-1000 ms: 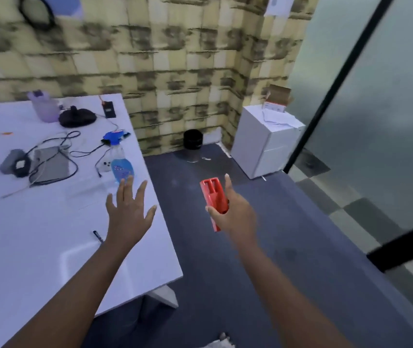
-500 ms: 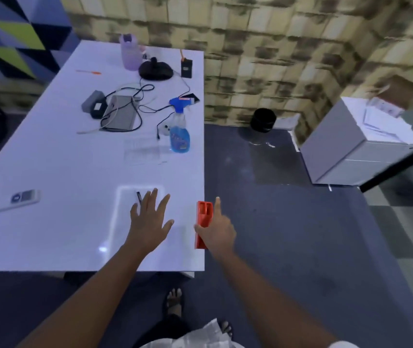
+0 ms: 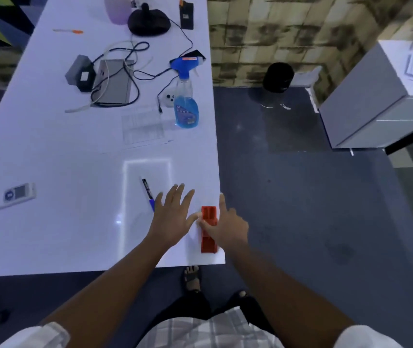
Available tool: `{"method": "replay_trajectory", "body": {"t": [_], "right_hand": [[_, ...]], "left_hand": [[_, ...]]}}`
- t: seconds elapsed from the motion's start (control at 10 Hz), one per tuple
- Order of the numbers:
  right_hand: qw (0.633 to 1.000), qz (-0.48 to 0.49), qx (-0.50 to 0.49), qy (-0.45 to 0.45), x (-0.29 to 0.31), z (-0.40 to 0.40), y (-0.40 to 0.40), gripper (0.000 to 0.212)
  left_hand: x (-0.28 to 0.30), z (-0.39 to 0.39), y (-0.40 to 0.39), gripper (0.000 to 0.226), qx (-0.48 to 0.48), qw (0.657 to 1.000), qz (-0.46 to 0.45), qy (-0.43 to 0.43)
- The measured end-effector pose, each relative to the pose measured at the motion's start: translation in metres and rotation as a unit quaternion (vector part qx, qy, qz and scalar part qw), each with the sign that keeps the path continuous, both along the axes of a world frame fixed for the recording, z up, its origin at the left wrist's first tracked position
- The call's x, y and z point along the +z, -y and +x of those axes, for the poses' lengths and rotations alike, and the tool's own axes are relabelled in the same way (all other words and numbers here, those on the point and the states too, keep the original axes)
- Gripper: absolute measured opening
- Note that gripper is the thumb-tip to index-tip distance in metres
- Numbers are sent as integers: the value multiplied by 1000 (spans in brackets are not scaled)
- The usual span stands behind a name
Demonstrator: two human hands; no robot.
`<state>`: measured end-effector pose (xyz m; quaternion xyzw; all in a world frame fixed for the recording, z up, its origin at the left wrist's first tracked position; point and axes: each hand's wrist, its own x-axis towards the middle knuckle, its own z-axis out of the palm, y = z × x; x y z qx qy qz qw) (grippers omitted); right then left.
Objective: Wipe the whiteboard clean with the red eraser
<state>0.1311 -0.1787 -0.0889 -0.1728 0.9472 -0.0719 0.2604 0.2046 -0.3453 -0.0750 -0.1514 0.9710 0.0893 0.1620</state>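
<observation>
My right hand (image 3: 228, 226) grips the red eraser (image 3: 209, 229) at the near right corner of the white table (image 3: 49, 146). My left hand (image 3: 172, 217) lies spread wide and flat just beside it, holding nothing. A marker (image 3: 148, 193) lies just beyond my left fingers.

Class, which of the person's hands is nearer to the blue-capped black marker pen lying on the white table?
Left. The left hand lies just right of the marker pen; the right hand is farther right, holding the red eraser.
</observation>
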Motion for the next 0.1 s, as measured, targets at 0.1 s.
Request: {"method": "replay_trajectory", "body": {"t": [0.1], "right_hand": [[998, -11, -41, -56, 6, -21, -22, 110]], "left_hand": [[5, -25, -13, 89, -29, 999, -11, -16]]}}
